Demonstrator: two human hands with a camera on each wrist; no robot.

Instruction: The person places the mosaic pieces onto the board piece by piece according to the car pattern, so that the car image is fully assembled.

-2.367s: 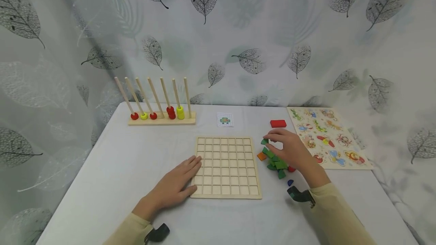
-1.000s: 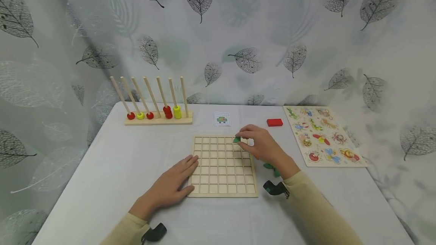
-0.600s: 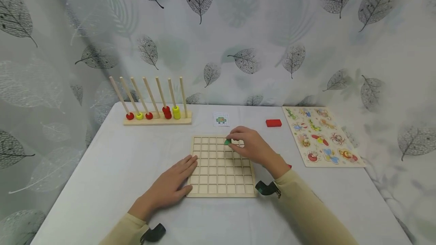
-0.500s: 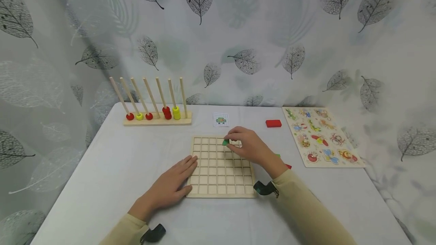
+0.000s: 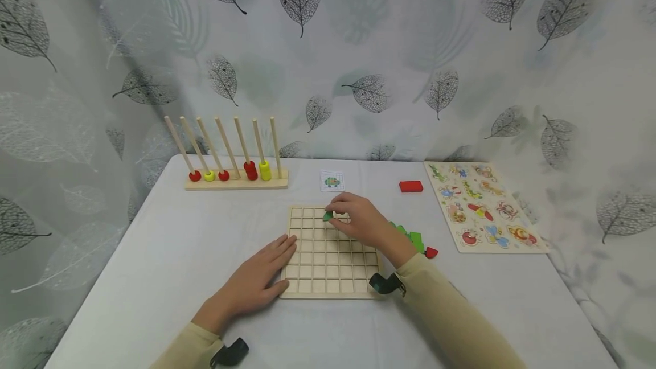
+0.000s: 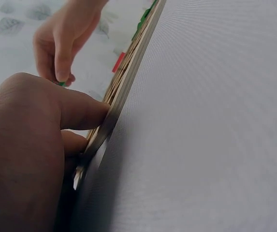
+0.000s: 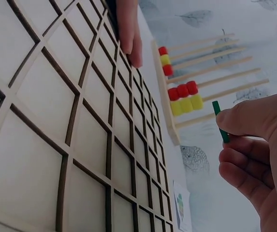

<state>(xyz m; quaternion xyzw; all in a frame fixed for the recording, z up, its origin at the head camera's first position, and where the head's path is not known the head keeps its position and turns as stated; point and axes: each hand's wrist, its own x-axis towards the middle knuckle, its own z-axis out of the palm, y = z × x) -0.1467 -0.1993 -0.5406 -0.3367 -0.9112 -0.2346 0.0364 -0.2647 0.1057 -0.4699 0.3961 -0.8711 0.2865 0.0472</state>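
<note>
My right hand [image 5: 359, 219] pinches a small green quarter-round tile [image 5: 328, 216] between thumb and fingers, over the far rows of a wooden grid board [image 5: 319, 273]. Seen edge-on in the right wrist view, the green tile [image 7: 220, 122] is thin and held above the board. My left hand [image 5: 261, 275] lies flat with its fingertips and thumb on the board's left edge. The left wrist view has that hand's thumb [image 6: 82, 110] against the board's rim. Bare squares fill the visible grid. Beyond the board lies a small card [image 5: 332, 181] printed with a green turtle figure.
Right of the board, partly behind my right forearm, is a pile of green tiles [image 5: 416, 241] with a red tile [image 5: 431, 252]. A red block [image 5: 411, 187] lies farther back. An animal picture board [image 5: 484, 209] is at right, a peg rack with beads [image 5: 237, 184] at back left.
My right hand has carried the green tile from the pile leftward over the board's far rows, still drifting left. My left hand has stayed on the board's edge.
</note>
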